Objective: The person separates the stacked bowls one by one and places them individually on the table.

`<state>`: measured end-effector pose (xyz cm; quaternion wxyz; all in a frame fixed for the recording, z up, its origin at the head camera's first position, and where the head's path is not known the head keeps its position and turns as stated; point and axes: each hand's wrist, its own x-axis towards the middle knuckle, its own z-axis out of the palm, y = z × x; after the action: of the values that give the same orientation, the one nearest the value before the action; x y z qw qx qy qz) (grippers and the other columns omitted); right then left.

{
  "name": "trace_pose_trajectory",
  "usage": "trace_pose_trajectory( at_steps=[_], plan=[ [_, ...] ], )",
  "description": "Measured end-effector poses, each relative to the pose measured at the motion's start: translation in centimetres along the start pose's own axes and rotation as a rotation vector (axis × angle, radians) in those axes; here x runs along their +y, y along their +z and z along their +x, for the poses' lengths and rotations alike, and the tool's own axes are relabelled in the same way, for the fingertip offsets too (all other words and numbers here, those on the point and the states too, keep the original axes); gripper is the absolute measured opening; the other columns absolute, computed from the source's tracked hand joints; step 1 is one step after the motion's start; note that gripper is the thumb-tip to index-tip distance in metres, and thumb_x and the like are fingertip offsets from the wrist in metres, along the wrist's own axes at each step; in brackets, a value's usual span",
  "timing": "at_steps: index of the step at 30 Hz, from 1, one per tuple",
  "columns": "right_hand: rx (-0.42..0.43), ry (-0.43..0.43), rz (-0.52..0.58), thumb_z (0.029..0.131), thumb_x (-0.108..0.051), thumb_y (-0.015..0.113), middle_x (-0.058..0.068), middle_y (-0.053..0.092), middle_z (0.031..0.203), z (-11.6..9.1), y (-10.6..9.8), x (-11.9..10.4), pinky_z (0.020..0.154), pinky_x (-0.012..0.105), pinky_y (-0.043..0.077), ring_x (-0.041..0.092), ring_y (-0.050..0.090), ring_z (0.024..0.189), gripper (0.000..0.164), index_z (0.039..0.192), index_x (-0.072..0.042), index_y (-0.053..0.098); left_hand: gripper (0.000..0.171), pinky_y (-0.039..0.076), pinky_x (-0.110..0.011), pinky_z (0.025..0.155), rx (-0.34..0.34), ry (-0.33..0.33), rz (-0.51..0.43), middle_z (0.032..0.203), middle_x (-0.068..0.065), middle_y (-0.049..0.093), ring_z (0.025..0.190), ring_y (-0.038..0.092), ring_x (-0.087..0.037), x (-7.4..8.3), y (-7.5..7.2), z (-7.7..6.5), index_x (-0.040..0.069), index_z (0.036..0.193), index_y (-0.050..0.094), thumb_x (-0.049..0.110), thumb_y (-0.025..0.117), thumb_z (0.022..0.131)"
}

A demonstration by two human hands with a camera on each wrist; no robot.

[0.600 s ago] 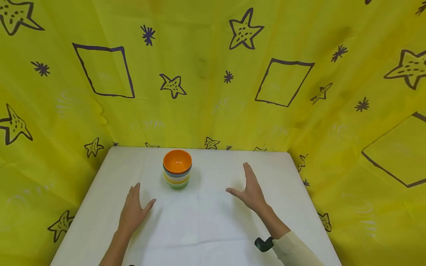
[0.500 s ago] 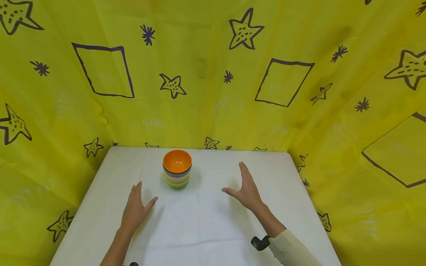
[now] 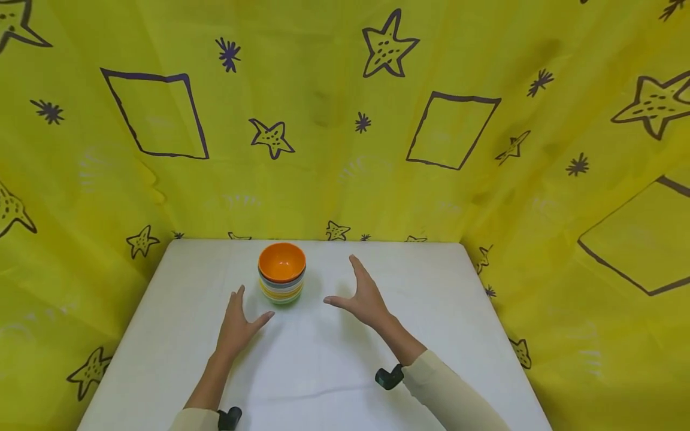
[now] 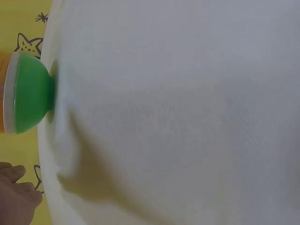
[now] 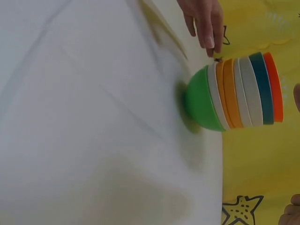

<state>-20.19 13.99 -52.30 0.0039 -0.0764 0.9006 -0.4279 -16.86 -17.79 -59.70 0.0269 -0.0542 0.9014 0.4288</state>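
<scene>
A stack of nested bowls [image 3: 281, 263] stands upright on the white-covered table, orange on top. In the right wrist view the stack [image 5: 234, 93] shows dark teal, whitish and orange-yellow bowls between, with a green one lowest. My left hand [image 3: 237, 326] is to the left and front of the stack, fingers straight, thumb spread towards the right. To the right, my right hand [image 3: 366, 299] has straight fingers and its thumb pointing at the stack. Neither hand touches the bowls. In the left wrist view, part of the left hand [image 4: 18, 197] shows below the green bowl [image 4: 33, 93].
The white table [image 3: 318, 371] carries the stack near its back edge. Yellow curtains [image 3: 312, 179] with drawn stars and four-sided outlines hang behind and at both sides. A dark wrist device [image 3: 389, 377] sits at the right cuff, another [image 3: 230, 418] at the left.
Both hands have moved in towards the stack, the right one leftwards and the left one rightwards and forward. The head view has shifted slightly. The bowls stay put.
</scene>
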Motion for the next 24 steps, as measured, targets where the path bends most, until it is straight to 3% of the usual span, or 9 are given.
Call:
trace_pose_trajectory(
  at_steps=[8,15,24],
  plan=[
    [-0.055,-0.042,0.010,0.077,-0.053,0.092,0.010,0.028,0.171,1.9,2.0,-2.2,0.121,0.060,0.033,0.034,0.030,0.155,0.119,0.167,-0.012,0.027,0.113,0.015,-0.068,0.123,0.029,0.024,-0.006,0.169,-0.034,0.009,0.156,0.007,-0.051,0.3,1.4,1.1,-0.005,0.164,0.015,0.038,0.086,0.087],
    [-0.082,-0.122,-0.006,0.078,-0.047,0.093,0.011,0.027,0.172,3.7,3.1,-4.0,0.123,0.058,0.032,0.033,0.029,0.156,0.118,0.167,-0.009,0.025,0.115,0.013,-0.068,0.123,0.055,0.052,-0.036,0.168,-0.035,0.014,0.157,0.006,-0.051,0.4,1.5,2.0,-0.008,0.163,0.016,0.035,0.088,0.085],
    [-0.113,-0.131,-0.015,0.079,-0.053,0.090,0.014,0.030,0.170,5.2,4.3,-5.5,0.120,0.060,0.036,0.035,0.034,0.153,0.119,0.165,-0.004,0.025,0.117,0.015,-0.069,0.123,0.076,0.090,-0.047,0.167,-0.036,0.018,0.155,0.008,-0.053,0.0,2.0,2.4,-0.010,0.161,0.020,0.032,0.093,0.080]
  ],
)
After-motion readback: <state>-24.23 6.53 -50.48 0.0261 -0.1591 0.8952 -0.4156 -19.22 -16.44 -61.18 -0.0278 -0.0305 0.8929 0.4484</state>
